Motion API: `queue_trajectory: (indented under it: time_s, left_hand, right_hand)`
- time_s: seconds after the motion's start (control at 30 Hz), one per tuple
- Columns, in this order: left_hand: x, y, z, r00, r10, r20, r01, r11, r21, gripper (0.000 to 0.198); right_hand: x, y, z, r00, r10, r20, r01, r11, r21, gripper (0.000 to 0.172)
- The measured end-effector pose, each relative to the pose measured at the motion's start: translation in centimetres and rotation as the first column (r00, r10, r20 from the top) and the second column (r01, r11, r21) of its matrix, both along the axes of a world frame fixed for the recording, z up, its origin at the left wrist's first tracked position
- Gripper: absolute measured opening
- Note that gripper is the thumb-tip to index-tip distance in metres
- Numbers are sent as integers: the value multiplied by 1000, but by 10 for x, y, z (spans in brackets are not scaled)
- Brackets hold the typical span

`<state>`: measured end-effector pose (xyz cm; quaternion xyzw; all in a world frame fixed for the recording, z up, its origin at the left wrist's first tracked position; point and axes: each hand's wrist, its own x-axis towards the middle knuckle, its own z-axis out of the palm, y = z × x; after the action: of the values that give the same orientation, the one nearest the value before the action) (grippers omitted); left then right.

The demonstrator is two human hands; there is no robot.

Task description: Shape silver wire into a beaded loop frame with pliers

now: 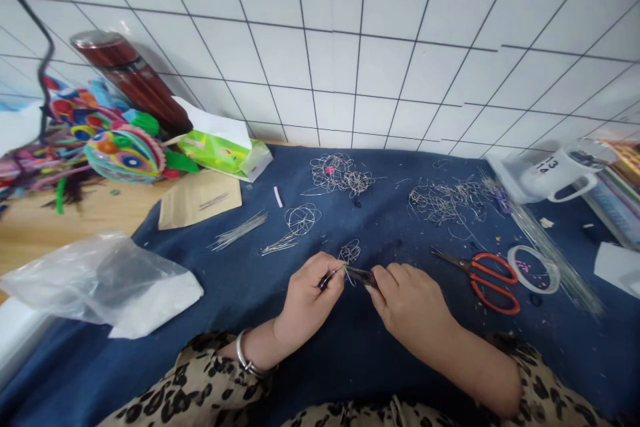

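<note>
At the front middle, my left hand [311,297] is closed, pinching a small piece of thin silvery wire [345,265] between thumb and fingers. My right hand [413,300] wraps round a dark pair of pliers [361,275], whose tapered jaws point left and meet the wire at my left fingertips. The handles are hidden in my palm. Just beyond the fingers lies a small coiled wire shape [350,251]. Farther off are a round wire frame [303,219] and a bundle of short wires [280,244].
Orange-handled scissors [495,283] lie right, beside a round clear dish [534,269] with pink bits. Tangled wire [445,201] and long straight wires [560,250] lie behind. A white mug [560,173] stands far right; a plastic bag [105,280], kraft envelope [200,199] and red thermos [133,77] are left.
</note>
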<state>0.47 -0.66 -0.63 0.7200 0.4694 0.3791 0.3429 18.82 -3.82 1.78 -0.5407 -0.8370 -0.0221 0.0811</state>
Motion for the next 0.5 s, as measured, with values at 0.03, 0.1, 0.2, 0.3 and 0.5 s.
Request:
queue_trajectory:
  time_s: [0.03,0.1,0.2,0.3,0.5]
  left_hand:
    - [0,0,0,1000,-3,2,3,1000,5,12]
    - [0,0,0,1000,-19,13,19,1000,12,12]
    - [-1,0,1,999,-35,25,35,999,17,12]
    - [-1,-1,2,999,-47,25,47,999,6,12]
    - [-2,0,0,992,-110,66,111,994,-17,11]
  right_hand:
    - [0,0,0,1000,-3,-2,3,1000,-9,21]
    - [0,-1,-2,1000,-6,-13,6,999,-33,21]
    - [1,-2,-4,999,-10,-41,8,998,-66,21]
    - [1,-1,-5,997,-22,-73,13,993,-117,20]
    - [8,8,0,973,-40,-229,-40,941,-335,17]
